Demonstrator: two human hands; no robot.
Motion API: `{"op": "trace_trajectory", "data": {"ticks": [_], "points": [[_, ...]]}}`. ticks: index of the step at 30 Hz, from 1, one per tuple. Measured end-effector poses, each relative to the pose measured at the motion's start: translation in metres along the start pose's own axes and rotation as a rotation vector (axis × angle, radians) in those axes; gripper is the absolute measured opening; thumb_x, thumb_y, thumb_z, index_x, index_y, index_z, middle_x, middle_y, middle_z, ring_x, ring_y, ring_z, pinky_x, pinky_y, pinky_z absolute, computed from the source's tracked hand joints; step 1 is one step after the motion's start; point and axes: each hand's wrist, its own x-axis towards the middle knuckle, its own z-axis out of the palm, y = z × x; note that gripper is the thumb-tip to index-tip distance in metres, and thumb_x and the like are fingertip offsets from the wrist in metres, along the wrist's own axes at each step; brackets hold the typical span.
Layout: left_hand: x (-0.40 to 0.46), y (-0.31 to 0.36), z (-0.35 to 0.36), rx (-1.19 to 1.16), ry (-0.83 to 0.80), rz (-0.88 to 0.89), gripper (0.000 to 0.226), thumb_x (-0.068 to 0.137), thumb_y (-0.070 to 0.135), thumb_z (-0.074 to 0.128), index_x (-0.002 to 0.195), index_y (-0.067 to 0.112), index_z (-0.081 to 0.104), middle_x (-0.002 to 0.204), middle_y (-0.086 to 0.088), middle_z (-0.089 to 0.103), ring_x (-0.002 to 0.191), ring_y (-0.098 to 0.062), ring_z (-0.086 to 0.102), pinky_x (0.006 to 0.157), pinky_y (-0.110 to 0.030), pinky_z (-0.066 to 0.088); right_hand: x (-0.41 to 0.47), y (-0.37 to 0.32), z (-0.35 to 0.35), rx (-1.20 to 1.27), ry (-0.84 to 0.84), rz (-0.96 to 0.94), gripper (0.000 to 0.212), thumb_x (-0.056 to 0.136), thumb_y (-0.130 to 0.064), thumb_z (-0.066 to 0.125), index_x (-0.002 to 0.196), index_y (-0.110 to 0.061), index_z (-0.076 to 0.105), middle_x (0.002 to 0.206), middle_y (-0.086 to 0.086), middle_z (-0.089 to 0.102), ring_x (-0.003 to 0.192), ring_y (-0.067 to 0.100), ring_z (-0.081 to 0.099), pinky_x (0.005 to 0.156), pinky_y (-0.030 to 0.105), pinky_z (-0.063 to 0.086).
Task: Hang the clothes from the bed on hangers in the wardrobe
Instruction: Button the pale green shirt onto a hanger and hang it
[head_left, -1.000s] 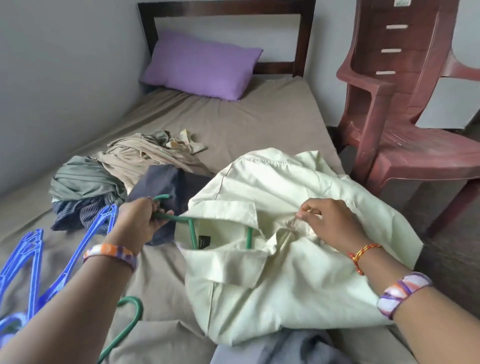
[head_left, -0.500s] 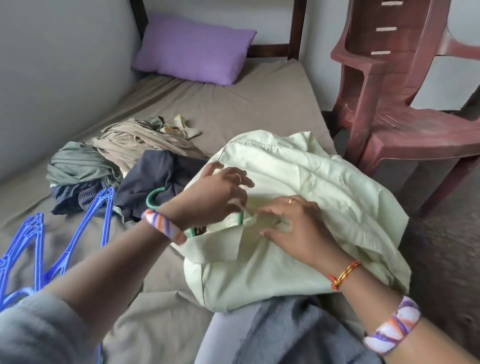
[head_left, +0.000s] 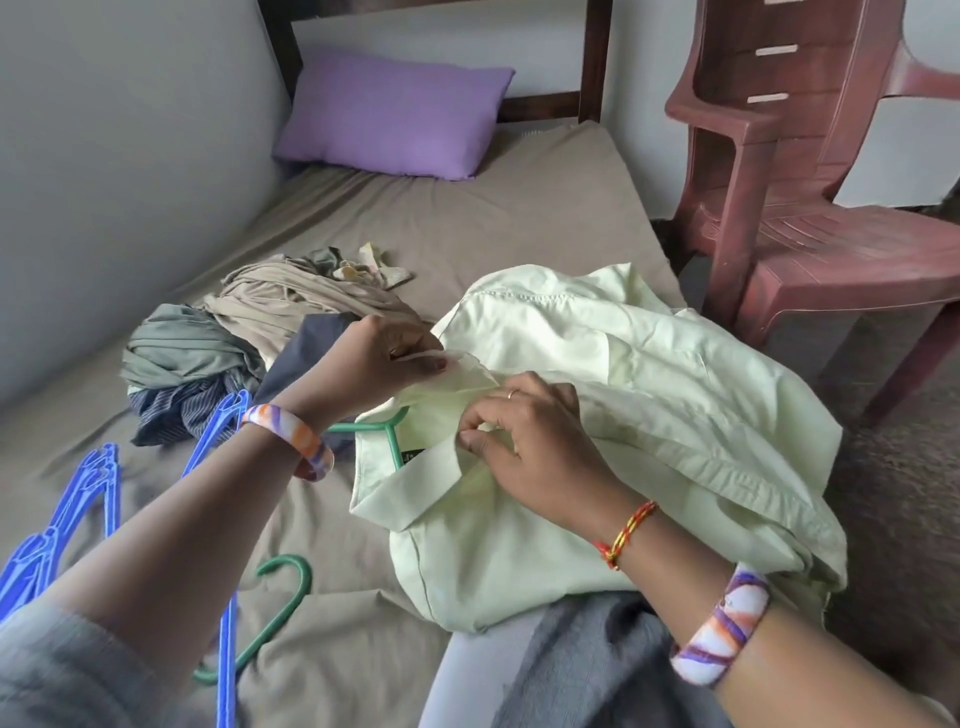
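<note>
Left hand (head_left: 384, 358): fingertips pinched on a flap of the pale green shirt (head_left: 649, 415) near its collar, wrist bent, forearm reaching in from lower left, striped bangle at the wrist.

Right hand (head_left: 524, 436): fingers curled, tips pinching the shirt's front edge just below the collar; ring on one finger, red-yellow thread at the wrist, forearm entering from lower right.

Shirt: lies crumpled on the near right part of the bed (head_left: 467, 218), collar toward the left, body spreading right toward the bed's edge.

Green hanger (head_left: 374, 428): inside the shirt's neck opening, one arm showing leftward; hook hidden.

Second green hanger (head_left: 283, 597): loose on the sheet, hook toward the hands.

Blue hangers (head_left: 67, 519): bunch at the near left, long arms running diagonally.

Clothes heap (head_left: 234, 353): left of the shirt, mid-bed.

Purple pillow (head_left: 389, 111): at the headboard. Red plastic chair (head_left: 810, 208): beside the bed, right.
</note>
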Motion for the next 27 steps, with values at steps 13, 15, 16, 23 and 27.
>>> {"op": "trace_trajectory", "data": {"ticks": [13, 15, 16, 23, 27], "points": [[-0.008, 0.002, 0.010, -0.118, -0.157, 0.024, 0.034, 0.069, 0.054, 0.057, 0.076, 0.022, 0.064, 0.072, 0.002, 0.064, 0.065, 0.001, 0.050, 0.066, -0.026, 0.045, 0.008, 0.006, -0.004, 0.407, -0.210, 0.311, 0.028, 0.089, -0.008, 0.059, 0.117, -0.009, 0.066, 0.119, -0.002, 0.065, 0.104, 0.002, 0.057, 0.096, 0.018, 0.043], [-0.007, 0.003, 0.013, -0.164, -0.151, 0.027, 0.025, 0.073, 0.046, 0.062, 0.077, 0.022, 0.064, 0.072, 0.003, 0.062, 0.065, 0.001, 0.050, 0.066, -0.025, 0.043, 0.008, 0.006, -0.004, 0.441, -0.162, 0.323, 0.030, 0.083, -0.004, 0.066, 0.112, -0.011, 0.068, 0.100, -0.004, 0.068, 0.088, 0.006, 0.060, 0.092, 0.027, 0.049], [-0.007, 0.004, 0.013, -0.177, -0.148, 0.030, 0.025, 0.073, 0.044, 0.062, 0.079, 0.019, 0.065, 0.073, -0.001, 0.062, 0.067, 0.000, 0.051, 0.067, -0.026, 0.043, 0.009, 0.006, -0.006, 0.470, -0.099, 0.337, 0.027, 0.077, -0.004, 0.072, 0.103, -0.013, 0.070, 0.086, -0.006, 0.065, 0.077, 0.008, 0.059, 0.084, 0.028, 0.052], [-0.013, 0.013, 0.011, -0.194, -0.194, 0.035, 0.016, 0.069, 0.046, 0.063, 0.079, 0.034, 0.064, 0.079, 0.008, 0.069, 0.072, 0.003, 0.058, 0.076, -0.026, 0.050, 0.007, -0.001, -0.013, 0.251, 0.149, 0.315, 0.009, 0.067, -0.018, 0.082, 0.071, -0.015, 0.074, 0.057, -0.007, 0.063, 0.055, 0.001, 0.058, 0.061, 0.025, 0.052], [-0.018, 0.012, 0.014, -0.220, -0.212, -0.008, 0.010, 0.070, 0.032, 0.065, 0.076, 0.040, 0.067, 0.071, 0.012, 0.065, 0.068, 0.002, 0.054, 0.074, -0.027, 0.048, 0.008, -0.002, -0.010, 0.221, 0.156, 0.351, 0.008, 0.068, -0.018, 0.080, 0.069, -0.019, 0.072, 0.065, -0.003, 0.069, 0.066, 0.015, 0.066, 0.068, 0.036, 0.056]]}}
